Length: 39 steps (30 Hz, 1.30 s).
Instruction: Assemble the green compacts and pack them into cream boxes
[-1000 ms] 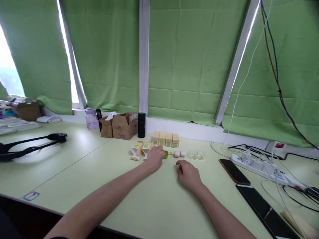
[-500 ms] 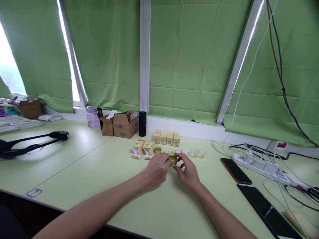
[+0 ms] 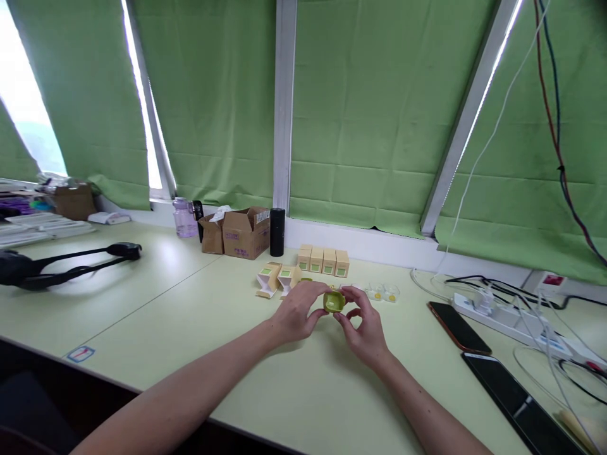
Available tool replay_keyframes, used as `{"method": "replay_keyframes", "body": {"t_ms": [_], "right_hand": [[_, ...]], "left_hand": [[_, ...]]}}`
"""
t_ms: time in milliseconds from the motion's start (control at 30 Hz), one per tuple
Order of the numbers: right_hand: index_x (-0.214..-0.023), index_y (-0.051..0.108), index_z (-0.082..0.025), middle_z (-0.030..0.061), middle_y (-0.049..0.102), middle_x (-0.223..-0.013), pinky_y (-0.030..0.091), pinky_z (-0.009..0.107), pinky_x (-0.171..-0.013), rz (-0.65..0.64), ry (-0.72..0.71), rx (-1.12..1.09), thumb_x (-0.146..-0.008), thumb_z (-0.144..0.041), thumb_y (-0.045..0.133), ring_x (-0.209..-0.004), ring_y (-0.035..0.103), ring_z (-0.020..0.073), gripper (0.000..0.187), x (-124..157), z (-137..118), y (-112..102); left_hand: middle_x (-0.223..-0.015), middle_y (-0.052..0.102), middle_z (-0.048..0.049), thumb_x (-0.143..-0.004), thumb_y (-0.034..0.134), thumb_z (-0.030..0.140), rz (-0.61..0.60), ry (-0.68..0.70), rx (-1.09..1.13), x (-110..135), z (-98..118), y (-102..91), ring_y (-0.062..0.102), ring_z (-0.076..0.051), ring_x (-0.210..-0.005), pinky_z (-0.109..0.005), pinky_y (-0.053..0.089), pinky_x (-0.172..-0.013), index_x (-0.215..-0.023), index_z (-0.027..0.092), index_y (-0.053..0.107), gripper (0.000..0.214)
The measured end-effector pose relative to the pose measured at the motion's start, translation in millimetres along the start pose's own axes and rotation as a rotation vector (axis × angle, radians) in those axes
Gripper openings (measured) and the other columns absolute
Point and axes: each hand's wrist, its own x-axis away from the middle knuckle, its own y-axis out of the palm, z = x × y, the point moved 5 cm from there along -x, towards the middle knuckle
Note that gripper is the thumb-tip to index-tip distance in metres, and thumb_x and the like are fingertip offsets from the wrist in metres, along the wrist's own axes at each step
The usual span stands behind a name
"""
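A small olive-green square cup is held between both hands, its hollow inside turned toward me. My left hand pinches its left side with thumb and fingers. From the right, my right hand grips the other side between thumb and fingertips. Just beyond the hands stand two opened cardboard cartons with green labels. Part of another green piece shows behind my left hand. Clear plastic cups with yellow bits inside sit past my right hand. Small items directly behind the green cup are mostly hidden.
A row of small closed boxes stands near the wall, right of a black cylinder and an open brown carton. To the right lie a phone, a dark tablet and a power strip with cables. A black strap-like object lies left.
The green cup has tipped so its inside faces me more. My left hand has shifted from reaching at the cup to pinching its side. The whole view has shifted slightly.
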Motion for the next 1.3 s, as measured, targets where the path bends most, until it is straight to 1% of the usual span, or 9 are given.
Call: {"method": "replay_keyframes", "body": {"t_ms": [167,300,533,633,767,1000,1167,1233,1300], "right_hand": [[-0.135,0.048,-0.027,0.0118,0.063,-0.133,0.062,0.033,-0.071,-0.002,0.004,-0.002,-0.093,-0.028,0.060,-0.109,0.067,0.0237,0.044,0.7,-0.1,0.1],[-0.139,0.046,-0.026,0.0131,0.064,-0.133,0.061,0.031,-0.072,-0.040,0.034,0.009,-0.096,-0.031,0.058,-0.110,0.067,0.0234,0.045,1.3,0.6,1.1],[-0.145,0.043,-0.030,0.0086,0.068,-0.120,0.060,0.031,-0.068,-0.065,0.004,0.044,-0.094,-0.030,0.060,-0.095,0.066,0.0204,0.054,1.3,0.2,1.3],[-0.145,0.046,-0.030,0.0069,0.069,-0.110,0.059,0.031,-0.066,-0.057,0.010,0.064,-0.093,-0.031,0.060,-0.091,0.066,0.0201,0.054,0.8,1.9,1.4],[-0.143,0.049,-0.029,0.0049,0.068,-0.100,0.059,0.029,-0.065,-0.050,0.022,0.061,-0.093,-0.030,0.059,-0.086,0.065,0.0190,0.051,0.0,3.5,1.8],[-0.135,0.055,-0.028,0.0048,0.069,-0.100,0.059,0.029,-0.066,-0.067,0.078,0.019,-0.093,-0.030,0.059,-0.083,0.065,0.0183,0.043,-1.7,6.5,4.0],[-0.136,0.051,-0.028,0.0058,0.071,-0.104,0.059,0.028,-0.066,-0.105,0.136,-0.007,-0.092,-0.033,0.059,-0.090,0.068,0.0201,0.045,-1.9,8.9,6.4],[-0.135,0.049,-0.028,0.0070,0.071,-0.110,0.058,0.028,-0.066,-0.106,0.147,-0.032,-0.092,-0.033,0.059,-0.097,0.068,0.0215,0.045,-2.0,8.4,6.3],[-0.133,0.049,-0.028,0.0079,0.070,-0.115,0.058,0.028,-0.067,-0.101,0.150,-0.051,-0.091,-0.033,0.059,-0.103,0.067,0.0224,0.043,-2.2,7.8,5.8]], "left_hand": [[-0.122,0.072,-0.0116,-0.094,0.061,0.021,0.003,-0.035,0.012,-0.6,-4.2,-1.8,0.066,-0.027,-0.117,-0.047,0.053,-0.101,-0.129,0.021,0.057,0.034],[-0.117,0.074,-0.0103,-0.092,0.065,0.021,0.044,-0.098,0.041,-0.2,-10.1,-0.9,0.068,-0.026,-0.111,-0.044,0.053,-0.098,-0.122,0.021,0.062,0.030],[-0.108,0.075,-0.0091,-0.091,0.068,0.027,0.087,-0.240,0.128,-2.6,-14.9,-0.8,0.070,-0.024,-0.101,-0.041,0.055,-0.092,-0.112,0.020,0.066,0.022],[-0.101,0.076,-0.0085,-0.092,0.068,0.034,0.079,-0.284,0.141,-3.1,-16.1,1.1,0.071,-0.023,-0.094,-0.039,0.055,-0.088,-0.103,0.019,0.068,0.018],[-0.095,0.077,-0.0063,-0.094,0.067,0.038,0.052,-0.321,0.158,-2.9,-16.5,5.0,0.070,-0.021,-0.088,-0.036,0.053,-0.084,-0.094,0.019,0.070,0.019],[-0.087,0.076,-0.0026,-0.095,0.063,0.037,-0.009,-0.401,0.160,-2.1,-17.3,8.9,0.068,-0.018,-0.081,-0.033,0.051,-0.081,-0.088,0.019,0.070,0.020],[-0.085,0.075,-0.0034,-0.102,0.050,0.035,-0.054,-0.359,0.131,-1.9,-16.7,7.8,0.065,-0.018,-0.079,-0.034,0.049,-0.079,-0.086,0.019,0.069,0.029],[-0.091,0.076,-0.0046,-0.102,0.048,0.029,-0.056,-0.319,0.104,-2.2,-15.8,5.3,0.066,-0.020,-0.085,-0.035,0.049,-0.083,-0.092,0.019,0.068,0.025],[-0.102,0.075,-0.0063,-0.098,0.053,0.023,-0.039,-0.279,0.071,-2.8,-15.0,1.3,0.067,-0.022,-0.096,-0.038,0.049,-0.090,-0.104,0.020,0.067,0.016]]}}
